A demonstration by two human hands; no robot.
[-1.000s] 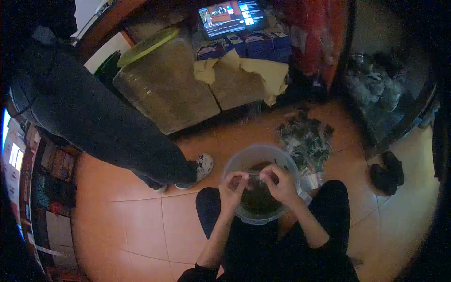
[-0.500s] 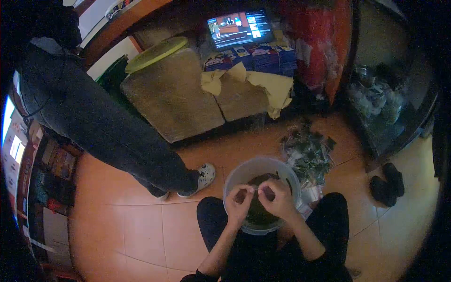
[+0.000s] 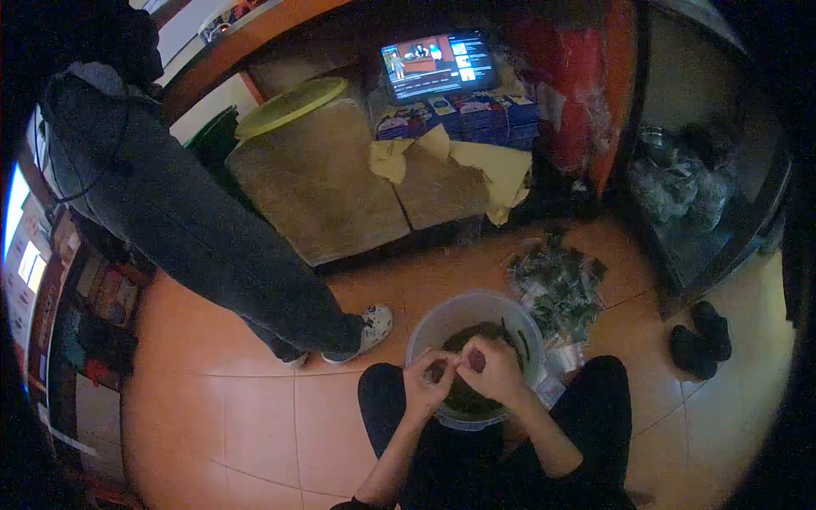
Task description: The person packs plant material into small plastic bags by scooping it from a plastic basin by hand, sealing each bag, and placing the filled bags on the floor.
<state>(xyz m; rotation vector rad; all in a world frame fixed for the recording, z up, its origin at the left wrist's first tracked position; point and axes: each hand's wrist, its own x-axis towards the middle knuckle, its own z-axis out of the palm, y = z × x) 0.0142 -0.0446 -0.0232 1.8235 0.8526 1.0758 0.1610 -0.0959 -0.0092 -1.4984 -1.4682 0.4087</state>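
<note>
A round translucent tub with dark loose contents stands on the floor between the knees. Over it, my left hand and my right hand meet at the fingertips. Both are closed in a pinch, and whatever lies between the fingers is too small to make out. To the right of the tub lies a heap of small clear packets with dark green contents. Some flat clear packets rest between the tub and the right knee.
Another person's leg and patterned shoe are at the left. A lit tablet leans on stacked blue packs behind boxes. Dark shoes lie at the right, below bagged items.
The hands have come together, from apart with a small clear item between them to fingertips touching. The whole view has shifted, so the scene sits lower in the frame.
</note>
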